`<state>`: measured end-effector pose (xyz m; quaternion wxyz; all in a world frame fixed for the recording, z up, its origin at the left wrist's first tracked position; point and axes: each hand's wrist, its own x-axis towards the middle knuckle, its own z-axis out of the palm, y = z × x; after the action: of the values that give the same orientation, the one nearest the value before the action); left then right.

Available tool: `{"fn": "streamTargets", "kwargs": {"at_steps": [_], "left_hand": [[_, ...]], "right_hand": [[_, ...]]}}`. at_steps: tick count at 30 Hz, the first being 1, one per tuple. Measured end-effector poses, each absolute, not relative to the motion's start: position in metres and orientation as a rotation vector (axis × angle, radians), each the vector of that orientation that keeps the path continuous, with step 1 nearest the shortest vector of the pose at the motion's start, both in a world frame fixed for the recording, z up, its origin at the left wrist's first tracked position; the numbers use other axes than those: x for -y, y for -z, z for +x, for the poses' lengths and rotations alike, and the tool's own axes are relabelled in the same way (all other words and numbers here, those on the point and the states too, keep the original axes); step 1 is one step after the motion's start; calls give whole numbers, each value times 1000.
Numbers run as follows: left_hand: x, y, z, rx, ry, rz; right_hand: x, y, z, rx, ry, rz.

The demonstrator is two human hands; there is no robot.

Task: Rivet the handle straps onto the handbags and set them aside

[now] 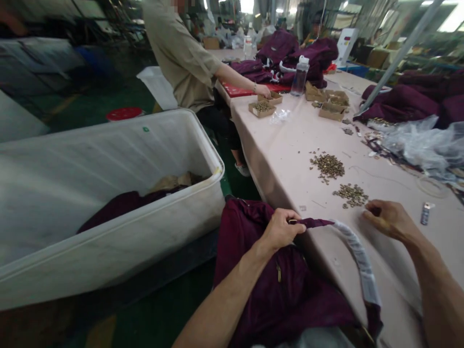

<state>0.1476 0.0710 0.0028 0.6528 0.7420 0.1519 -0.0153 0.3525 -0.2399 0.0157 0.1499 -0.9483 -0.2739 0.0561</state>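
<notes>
**Left hand.** The left hand (281,229) is closed in a pinch. Thumb and forefinger grip the end of a narrow maroon strap (314,223) that belongs to the maroon garment (275,290). The strap runs out to the right from the fingertips, and a small metal part shows at the pinch point. The garment hangs from the table (290,145) edge over the person's lap, directly below this hand. A white strip (357,253) curves from the strap's far end down along the garment's edge.

**Right hand.** The right hand (389,220) rests on the table, well apart from the strap. Its fingers are curled and drawn close together. Whether they hold anything cannot be told. The fingertips lie just beside the near pile of small metal parts (351,194).

**Surroundings.**
- A second pile (328,165) lies further up the table.
- A small metal cylinder (426,212) stands to the right of the right hand.
- A white bin (108,203) beside the table holds more maroon cloth.
- A co-worker's hand (263,91) reaches to cardboard boxes (261,109) at the far end.
</notes>
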Motion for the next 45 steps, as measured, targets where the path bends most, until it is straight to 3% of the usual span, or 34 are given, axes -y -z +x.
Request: {"fn": "streamTargets", "kwargs": {"at_steps": [6, 14, 38, 45], "left_hand": [[-68, 0, 149, -359, 18, 1726], [-62, 3, 146, -355, 29, 1725], [-50, 2, 135, -201, -174, 2120], [-49, 0, 135, -188, -196, 2120]], "right_hand": [[154, -62, 272, 1303, -169, -2178], [114, -39, 240, 1619, -201, -2142], [112, -27, 251, 915, -773, -2162], [112, -26, 252, 972, -679, -2125]]}}
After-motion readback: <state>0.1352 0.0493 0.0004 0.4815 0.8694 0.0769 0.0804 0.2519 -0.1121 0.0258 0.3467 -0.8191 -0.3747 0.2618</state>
